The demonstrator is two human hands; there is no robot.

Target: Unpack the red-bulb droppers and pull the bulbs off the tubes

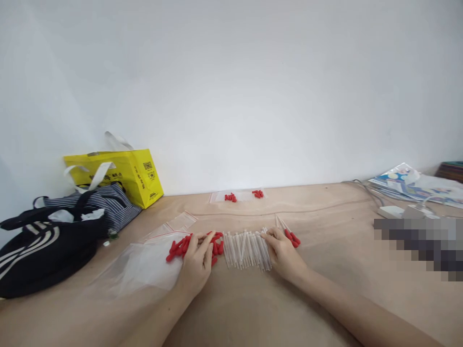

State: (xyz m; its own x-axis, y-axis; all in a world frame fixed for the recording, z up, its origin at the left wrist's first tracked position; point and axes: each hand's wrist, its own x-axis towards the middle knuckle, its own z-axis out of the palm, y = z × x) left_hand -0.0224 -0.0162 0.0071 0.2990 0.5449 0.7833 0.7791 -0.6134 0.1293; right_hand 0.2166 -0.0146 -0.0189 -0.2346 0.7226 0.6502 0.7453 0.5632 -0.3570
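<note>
A row of clear thin tubes (247, 249) lies on the tan table between my hands. My left hand (197, 262) rests with its fingers stretched out over a heap of small red caps (179, 246), touching them. My right hand (284, 254) lies at the right end of the tubes with its fingers curled on them; a few tubes with red caps (292, 237) lie just past it. Whether either hand pinches a piece is hidden.
Clear plastic bags (144, 262) lie left of the caps. Two sealed bags with red caps (241, 195) sit near the wall. A yellow bag (125, 173) and dark striped bags (54, 231) stand at left. Papers (415, 185), a white adapter (390, 211) and cables are at right.
</note>
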